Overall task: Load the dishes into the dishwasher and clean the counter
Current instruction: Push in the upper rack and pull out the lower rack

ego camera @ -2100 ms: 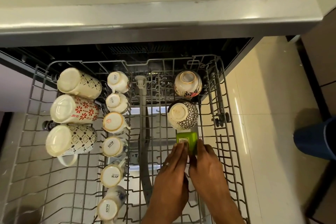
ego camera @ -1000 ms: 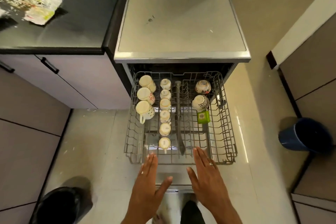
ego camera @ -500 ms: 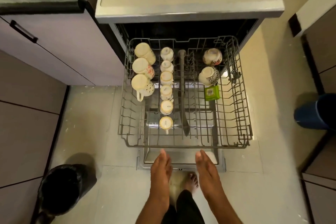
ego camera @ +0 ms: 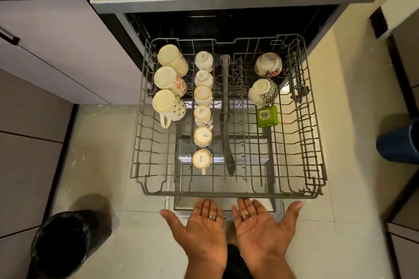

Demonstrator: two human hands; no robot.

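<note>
Rack (ego camera: 226, 193) pulled out: three mugs (ego camera: 169, 78) left, six small cups (ego camera: 203, 118) centre, two bowls (ego camera: 264, 79) and green box (ego camera: 267, 116) right. Left hand (ego camera: 201, 226), right hand (ego camera: 260, 226) palms-up, fingers released, holding nothing.

The pulled-out wire rack (ego camera: 229, 193) carries three patterned mugs (ego camera: 169, 85) along its left edge, six small cups (ego camera: 202, 106) beside them, and two bowls (ego camera: 265, 79) plus a green box (ego camera: 267, 116) toward its right edge.

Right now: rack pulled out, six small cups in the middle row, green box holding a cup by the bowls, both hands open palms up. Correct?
One error: the head view shows the green box upside down with nothing in it. The rack is out, the six small cups are in the middle row, left hand and right hand open.
</note>
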